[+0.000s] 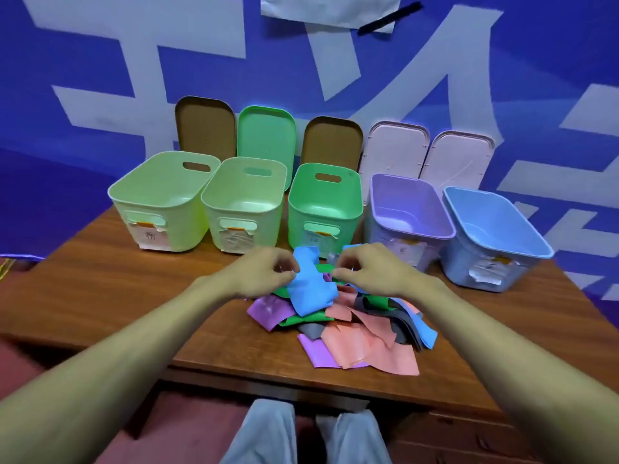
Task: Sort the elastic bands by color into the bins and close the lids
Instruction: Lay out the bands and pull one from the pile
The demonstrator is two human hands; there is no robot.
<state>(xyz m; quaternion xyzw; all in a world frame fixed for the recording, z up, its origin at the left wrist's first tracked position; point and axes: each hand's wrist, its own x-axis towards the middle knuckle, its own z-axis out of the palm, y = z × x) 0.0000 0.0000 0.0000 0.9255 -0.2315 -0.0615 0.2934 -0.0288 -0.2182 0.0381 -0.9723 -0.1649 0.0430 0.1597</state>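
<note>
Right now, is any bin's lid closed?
No: all five bins stand open, and their lids lean upright against the wall behind them.

Handwritten paper labels (150,236) on the bins (187,226) and large white characters (201,28) on the blue backdrop (552,61), none legible.

The left bin (187,232) and second bin (214,229) are pale yellow-green, the middle bin (298,226) green, the fourth bin (378,236) lilac, the right bin (469,262) light blue. A blue band (310,286) tops green, purple, salmon and grey bands (361,343) on the red-brown wood-grain desk (117,296).
</note>
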